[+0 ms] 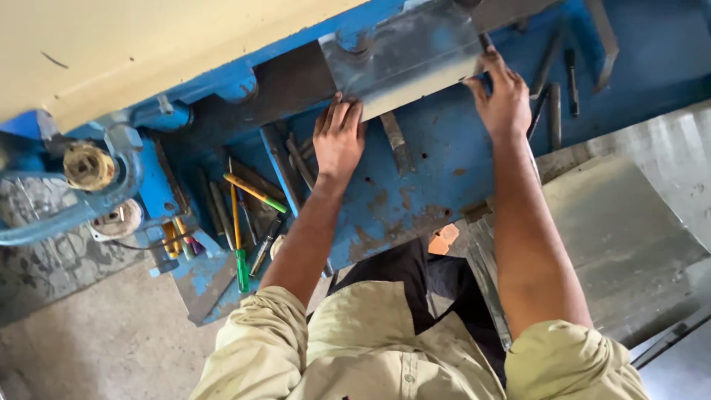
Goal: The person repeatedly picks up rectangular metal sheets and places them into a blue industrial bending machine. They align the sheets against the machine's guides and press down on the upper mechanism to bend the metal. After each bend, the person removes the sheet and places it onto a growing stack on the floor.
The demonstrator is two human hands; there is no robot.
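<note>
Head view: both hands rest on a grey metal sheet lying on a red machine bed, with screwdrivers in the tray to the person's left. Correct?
Not quite. The head view shows the machine bed painted blue, worn and rusty in patches, not red. Otherwise right: the left hand and the right hand rest on the grey metal sheet, with screwdrivers in the tray at left.

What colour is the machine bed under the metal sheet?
Blue, with worn rusty patches: the machine bed, seen best from the head camera.

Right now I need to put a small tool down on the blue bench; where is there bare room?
The blue bench is bare between the left hand and the right hand, below the metal sheet, apart from one metal bar. The tools left of the left arm crowd that part, and more bars lie beyond the right hand.
</note>
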